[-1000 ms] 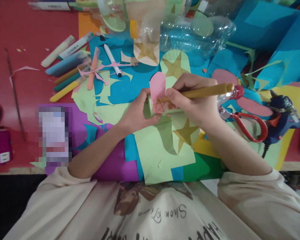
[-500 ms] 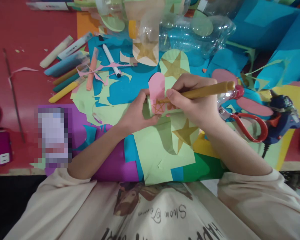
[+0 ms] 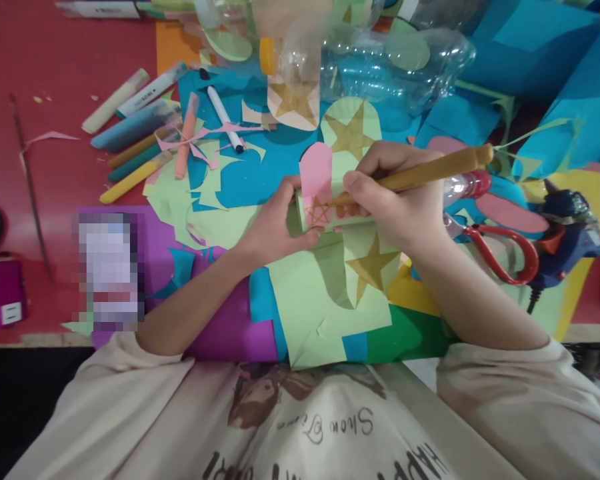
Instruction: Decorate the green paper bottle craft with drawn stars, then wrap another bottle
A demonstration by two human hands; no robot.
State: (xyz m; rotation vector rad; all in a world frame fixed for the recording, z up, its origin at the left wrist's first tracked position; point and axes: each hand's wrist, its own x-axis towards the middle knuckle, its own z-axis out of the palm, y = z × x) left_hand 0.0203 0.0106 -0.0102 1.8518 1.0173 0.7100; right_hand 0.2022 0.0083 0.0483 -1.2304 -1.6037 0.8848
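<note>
My right hand [image 3: 405, 200] grips a golden-brown marker [image 3: 437, 170] slanting up to the right, its tip at a pink paper strip [image 3: 316, 170] with a rounded top. An outlined star shows on the strip's lower part. Thumb and fingers of my left hand [image 3: 270, 230] pinch the strip's lower end against a small pale block beneath, partly hidden by my hands. Behind it lies a pale green rounded paper [image 3: 351, 127] bearing a filled golden star. A second green paper piece [image 3: 373, 270] with such a star hangs just below my right hand.
Several markers [image 3: 135, 127] and paper scraps lie at the left. Clear plastic bottles [image 3: 390, 60] lie at the back. Red-handled scissors [image 3: 505, 257] and a blue glue gun [image 3: 563, 240] are beside my right forearm. A phone [image 3: 111, 267], blurred out, rests on purple paper at the left.
The marker's rear end has swung outward to the right and slightly up as my right hand shifts a little right. My left hand keeps its hold on the pink strip.
</note>
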